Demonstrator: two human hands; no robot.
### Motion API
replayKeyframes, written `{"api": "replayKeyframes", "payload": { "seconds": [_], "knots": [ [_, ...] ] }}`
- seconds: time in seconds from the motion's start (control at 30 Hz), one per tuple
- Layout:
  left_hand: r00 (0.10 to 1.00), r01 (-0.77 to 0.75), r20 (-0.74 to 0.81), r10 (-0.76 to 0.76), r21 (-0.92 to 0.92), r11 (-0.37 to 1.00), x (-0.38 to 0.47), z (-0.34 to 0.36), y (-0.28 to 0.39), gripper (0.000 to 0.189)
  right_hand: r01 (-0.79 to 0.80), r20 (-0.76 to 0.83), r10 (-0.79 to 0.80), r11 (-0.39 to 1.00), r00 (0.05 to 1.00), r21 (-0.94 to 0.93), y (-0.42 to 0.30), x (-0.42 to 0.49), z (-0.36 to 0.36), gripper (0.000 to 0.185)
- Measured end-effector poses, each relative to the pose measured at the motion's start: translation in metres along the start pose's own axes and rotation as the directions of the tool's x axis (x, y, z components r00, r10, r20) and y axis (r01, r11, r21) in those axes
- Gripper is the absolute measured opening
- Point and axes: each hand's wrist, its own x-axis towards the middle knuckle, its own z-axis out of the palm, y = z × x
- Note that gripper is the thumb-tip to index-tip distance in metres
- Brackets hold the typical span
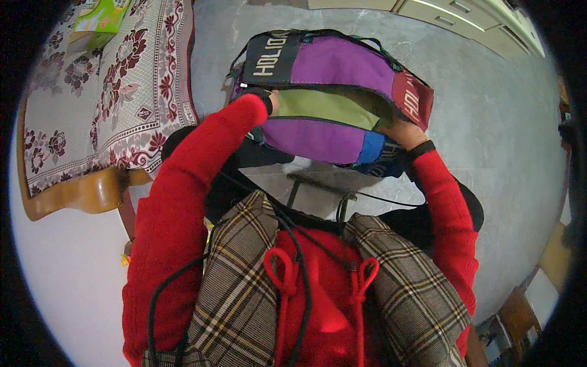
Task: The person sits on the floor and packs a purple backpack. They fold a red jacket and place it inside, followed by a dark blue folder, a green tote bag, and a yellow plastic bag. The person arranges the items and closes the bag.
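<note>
A large fabric bag with purple, green, dark, red and blue panels (341,64) stands on the floor before me, its long top opening parted, with a green strip showing inside. My left hand (274,102) is at the left end of the opening; only a little of it shows past the dark cuff, and its fingers are hidden. My right hand (404,132) reaches into the right end of the opening below the red panel, fingers hidden by the fabric. Whether either hand grips anything cannot be seen. Black straps run along the bag's far edge.
At the left is a wooden-framed seat with a flowered cover (133,91), bearing a green package (102,18). Pale drawers (451,16) line the far right. A thin metal bar (316,184) lies between my knees and the bag. Black cords hang across my chest.
</note>
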Motion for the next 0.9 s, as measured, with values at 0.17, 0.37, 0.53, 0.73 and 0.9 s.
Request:
{"api": "replayKeyframes", "payload": {
  "seconds": [0.17, 0.37, 0.53, 0.73, 0.9],
  "knots": [
    [0.938, -0.295, -0.171, 0.303, 0.067, 0.953, -0.034, -0.03, -0.012, 0.054, 0.064, -0.046, -0.079, 0.963, 0.996, -0.261, 0.016, 0.002, 0.023, 0.057],
    [0.78, -0.392, -0.626, -0.005, -0.495, 0.776, -0.18, -0.091, -0.044, 0.038, 0.089, -0.053, -0.129, 0.877, 0.99, -0.472, 0.02, -0.009, 0.031, 0.029],
    [0.338, -0.536, -0.789, -0.512, -0.609, 0.584, -0.275, -0.087, -0.055, 0.032, 0.313, 0.101, -0.326, 0.707, 0.94, -0.634, 0.064, 0.02, 0.052, 0.023],
    [-0.151, -0.74, -0.82, -0.552, -0.277, 0.613, -0.381, -0.03, -0.079, 0.024, 0.503, 0.383, -0.326, 0.564, 0.864, -0.655, 0.16, 0.03, 0.038, 0.022],
    [-0.217, -0.619, -0.84, -0.498, -0.277, 0.735, -0.455, 0.049, -0.088, 0.023, 0.134, 0.343, 0.01, 0.909, 0.939, -0.394, 0.083, 0.038, 0.002, 0.011]
  ]
}}
